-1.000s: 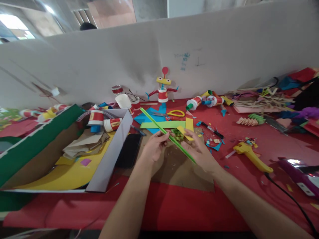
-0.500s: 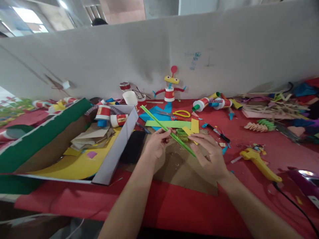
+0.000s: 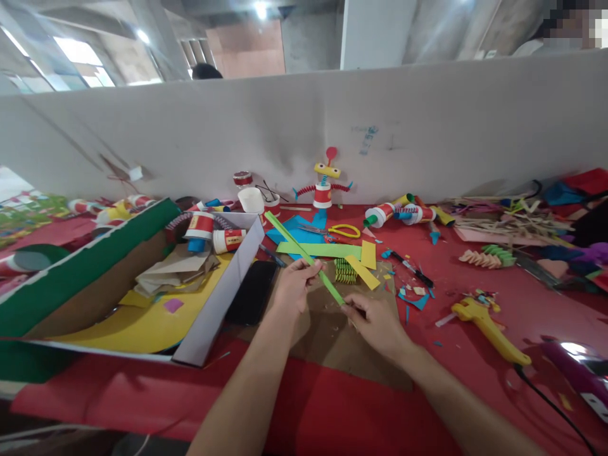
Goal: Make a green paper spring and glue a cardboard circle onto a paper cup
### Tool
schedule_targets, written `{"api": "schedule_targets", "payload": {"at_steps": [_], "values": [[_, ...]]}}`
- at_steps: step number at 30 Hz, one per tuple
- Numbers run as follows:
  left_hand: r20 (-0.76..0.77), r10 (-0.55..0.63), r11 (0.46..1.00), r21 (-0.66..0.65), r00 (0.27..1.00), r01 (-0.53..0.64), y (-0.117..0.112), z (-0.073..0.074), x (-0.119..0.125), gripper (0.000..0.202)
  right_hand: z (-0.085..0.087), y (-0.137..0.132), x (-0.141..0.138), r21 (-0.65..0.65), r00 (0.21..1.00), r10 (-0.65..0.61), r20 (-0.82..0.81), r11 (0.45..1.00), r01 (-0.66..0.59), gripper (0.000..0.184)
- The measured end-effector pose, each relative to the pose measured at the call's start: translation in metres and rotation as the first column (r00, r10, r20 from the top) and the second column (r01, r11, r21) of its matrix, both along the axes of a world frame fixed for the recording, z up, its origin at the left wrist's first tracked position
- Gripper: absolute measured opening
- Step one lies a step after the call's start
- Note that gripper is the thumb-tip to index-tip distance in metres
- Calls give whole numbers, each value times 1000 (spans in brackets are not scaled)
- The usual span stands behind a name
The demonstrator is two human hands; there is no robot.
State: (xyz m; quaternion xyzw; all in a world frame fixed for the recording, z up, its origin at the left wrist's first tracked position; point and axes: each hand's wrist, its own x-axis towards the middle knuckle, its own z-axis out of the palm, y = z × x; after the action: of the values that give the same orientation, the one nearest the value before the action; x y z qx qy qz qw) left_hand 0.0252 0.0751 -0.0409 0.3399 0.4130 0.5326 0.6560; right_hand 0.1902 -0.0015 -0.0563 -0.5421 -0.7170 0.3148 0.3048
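A long, narrow green paper strip (image 3: 291,239) slants between my hands, its far end pointing up and to the left. My left hand (image 3: 297,282) pinches it around the middle. At its near end, my right hand (image 3: 373,316) grips it between thumb and fingers. Beneath my hands lies a brown cardboard sheet (image 3: 346,348). Just beyond them, a pleated green paper piece (image 3: 345,270) sits beside a yellow paper strip (image 3: 363,273). A wider light green strip (image 3: 318,249) lies flat behind these, over blue paper (image 3: 287,235).
An open box (image 3: 218,304) holding paper and cup figures stands left, beside a black phone (image 3: 253,292). Yellow-handled scissors (image 3: 344,232) and a paper-cup robot (image 3: 323,195) are behind. A yellow glue gun (image 3: 491,326) with its cord and a black marker (image 3: 418,271) lie right.
My right hand was open with its fingers spread near the strip; it has moved down and left and now holds the strip's near end. The camera view has tilted up a little.
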Motion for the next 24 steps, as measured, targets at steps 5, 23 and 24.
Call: {"api": "schedule_targets", "payload": {"at_steps": [5, 23, 24], "values": [[-10, 17, 1000, -5, 1000, -17, -2, 5, 1, 30, 2, 1, -1, -40, 995, 51, -84, 998, -55, 19], [-7, 251, 968, -30, 968, -251, -3, 18, -1, 31, -8, 12, 21, 388, 939, -274, 207, 904, 179, 22], [1, 311, 950, 26, 950, -311, -5, 21, -1, 30, -8, 14, 23, 404, 944, -284, 167, 893, 197, 22]]}}
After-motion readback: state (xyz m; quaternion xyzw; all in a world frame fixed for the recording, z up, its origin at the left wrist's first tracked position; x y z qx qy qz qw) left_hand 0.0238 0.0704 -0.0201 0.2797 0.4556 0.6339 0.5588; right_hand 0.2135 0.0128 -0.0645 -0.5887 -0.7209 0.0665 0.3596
